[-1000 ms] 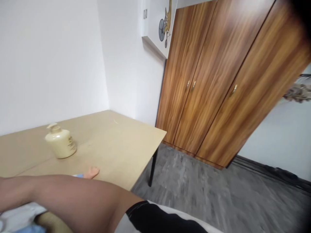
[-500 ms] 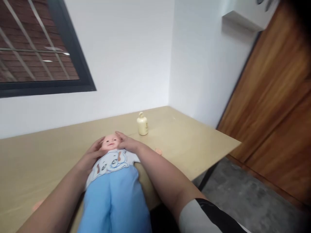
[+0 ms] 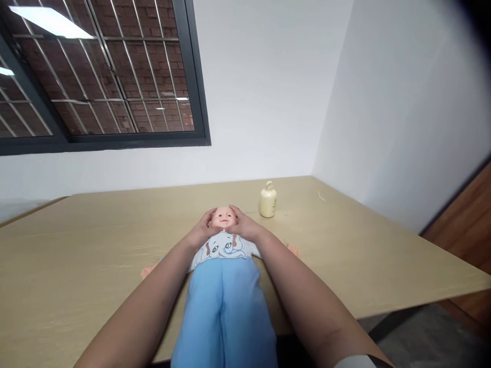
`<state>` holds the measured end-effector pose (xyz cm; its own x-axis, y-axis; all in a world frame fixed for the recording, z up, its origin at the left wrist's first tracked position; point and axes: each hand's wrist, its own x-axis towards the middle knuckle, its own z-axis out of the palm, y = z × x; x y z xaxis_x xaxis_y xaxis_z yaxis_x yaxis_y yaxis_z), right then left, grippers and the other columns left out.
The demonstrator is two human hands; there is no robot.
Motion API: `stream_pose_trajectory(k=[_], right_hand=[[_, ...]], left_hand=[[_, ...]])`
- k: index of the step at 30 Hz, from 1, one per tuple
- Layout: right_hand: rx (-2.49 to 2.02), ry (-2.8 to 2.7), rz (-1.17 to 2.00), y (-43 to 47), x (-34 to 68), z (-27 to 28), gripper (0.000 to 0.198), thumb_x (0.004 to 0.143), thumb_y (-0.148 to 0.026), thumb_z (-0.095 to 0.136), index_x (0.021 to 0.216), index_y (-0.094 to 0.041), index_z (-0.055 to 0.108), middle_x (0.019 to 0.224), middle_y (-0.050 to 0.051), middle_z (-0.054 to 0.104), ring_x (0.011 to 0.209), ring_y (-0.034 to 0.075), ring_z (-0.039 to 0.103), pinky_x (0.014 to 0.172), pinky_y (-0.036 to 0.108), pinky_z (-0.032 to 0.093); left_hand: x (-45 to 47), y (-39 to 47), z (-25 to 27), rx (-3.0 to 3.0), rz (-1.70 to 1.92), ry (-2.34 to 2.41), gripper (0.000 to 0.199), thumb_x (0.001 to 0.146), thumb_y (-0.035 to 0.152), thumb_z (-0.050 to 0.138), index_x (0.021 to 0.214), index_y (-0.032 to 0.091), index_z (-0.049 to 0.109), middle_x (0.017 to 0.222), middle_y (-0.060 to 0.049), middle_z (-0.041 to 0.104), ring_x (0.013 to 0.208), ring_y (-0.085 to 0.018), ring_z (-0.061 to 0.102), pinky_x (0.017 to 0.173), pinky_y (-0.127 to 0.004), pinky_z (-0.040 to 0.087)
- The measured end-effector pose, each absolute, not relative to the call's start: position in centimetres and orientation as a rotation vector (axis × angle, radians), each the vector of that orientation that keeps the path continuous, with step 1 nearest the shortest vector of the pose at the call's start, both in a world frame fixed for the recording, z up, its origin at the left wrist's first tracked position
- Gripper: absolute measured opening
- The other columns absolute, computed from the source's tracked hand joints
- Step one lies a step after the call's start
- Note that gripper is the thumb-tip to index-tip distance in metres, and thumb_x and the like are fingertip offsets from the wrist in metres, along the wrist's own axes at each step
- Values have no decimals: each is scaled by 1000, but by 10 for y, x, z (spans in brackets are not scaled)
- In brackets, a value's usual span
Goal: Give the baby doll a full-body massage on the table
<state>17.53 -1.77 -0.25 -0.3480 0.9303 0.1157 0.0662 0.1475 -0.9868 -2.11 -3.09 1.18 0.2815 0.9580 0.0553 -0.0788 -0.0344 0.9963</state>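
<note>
I cup the baby doll's (image 3: 224, 250) hard plastic head between my left hand (image 3: 202, 232) and right hand (image 3: 246, 228), palms pressed to either side, fingers curved round it. The doll lies on its back along the middle of the pale wood-grain surface (image 3: 383, 255), head toward the far edge, soft blue trousers running toward me over the near edge. A cream pump bottle (image 3: 268, 201) stands just right of my right hand.

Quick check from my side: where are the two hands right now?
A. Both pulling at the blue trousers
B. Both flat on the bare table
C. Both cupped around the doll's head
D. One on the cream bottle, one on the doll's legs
C: the left hand and right hand cup either side of the doll's head; the cream bottle stands untouched to the right.
</note>
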Motion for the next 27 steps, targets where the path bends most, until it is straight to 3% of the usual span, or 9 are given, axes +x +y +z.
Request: stream_pose_trajectory(k=[3,6,11,15,17,23,27], right_hand=[[-1033,-1615,1312,-19,178,1,104,63,-19,72,154,-28,21,142,8,52,114,26,61,90,35,53],[-1042,-1596,1305,-20,179,1,96,65,-17,66,153,-27,27,144,7,50,119,25,58,95,36,50],[-1102,-1568,1138,-25,178,3,78,68,-21,67,142,-27,46,140,4,55,126,25,53,104,38,44],[-1297,-1698,898,-39,186,20,56,74,-31,67,130,-28,60,123,5,66,116,25,60,97,37,46],[-1379,-1816,804,-49,195,33,48,75,-37,67,122,-27,65,119,6,68,111,26,62,92,35,48],[-1554,-2170,646,-91,235,57,55,64,-45,74,116,-30,67,112,5,70,99,27,65,76,31,47],[-1826,-2301,431,-113,263,48,66,49,-35,80,114,-27,68,108,10,70,94,30,65,68,31,44]], left_hand=[[-21,-30,10,1331,1057,943,83,62,23,79,137,21,42,143,-17,47,121,-33,56,93,-42,50],[-24,-31,11,1368,1063,1010,77,63,21,71,135,19,42,143,-16,46,117,-31,59,89,-38,51],[-46,-39,28,1582,867,1306,84,69,31,70,144,19,34,133,-19,57,105,-32,65,84,-41,52],[-74,-58,51,1780,724,1389,53,69,31,65,121,21,56,136,-14,56,116,-32,58,94,-40,47],[-88,-74,61,1942,610,1376,45,64,26,63,109,22,60,124,-9,63,117,-32,56,95,-40,45],[-125,-127,65,2097,320,1562,51,59,25,65,110,27,60,105,-5,66,90,-30,65,74,-35,47],[-153,-137,48,2235,259,1762,41,63,28,62,104,24,63,102,-9,66,93,-30,61,72,-33,42]])
